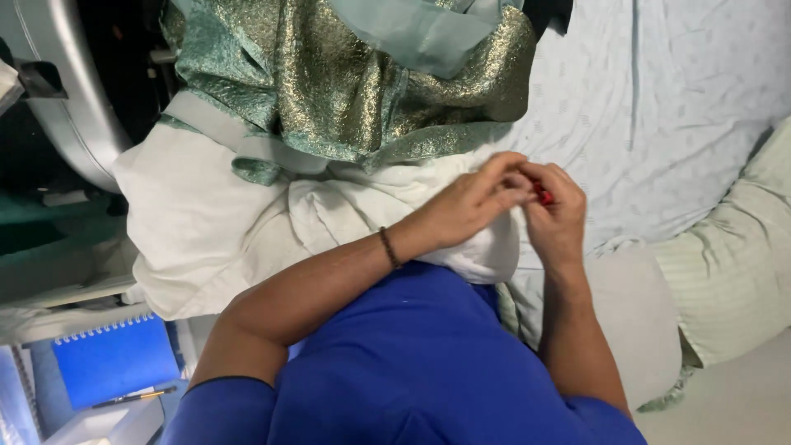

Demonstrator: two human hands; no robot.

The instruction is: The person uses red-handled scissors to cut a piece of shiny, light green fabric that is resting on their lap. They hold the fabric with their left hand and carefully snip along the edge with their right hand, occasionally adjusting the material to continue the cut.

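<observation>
The left hand (474,202) and right hand (556,216) meet fingertip to fingertip, pinching a small red object (542,196) between them, just above the white cloth (214,222); its long axis is hidden.

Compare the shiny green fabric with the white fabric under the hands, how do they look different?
The green fabric glitters with metallic gold sheen; the white fabric is plain and matte. The green lies heaped on top, away from the hands; the white lies beneath, under the left hand. Both are rumpled.
</observation>
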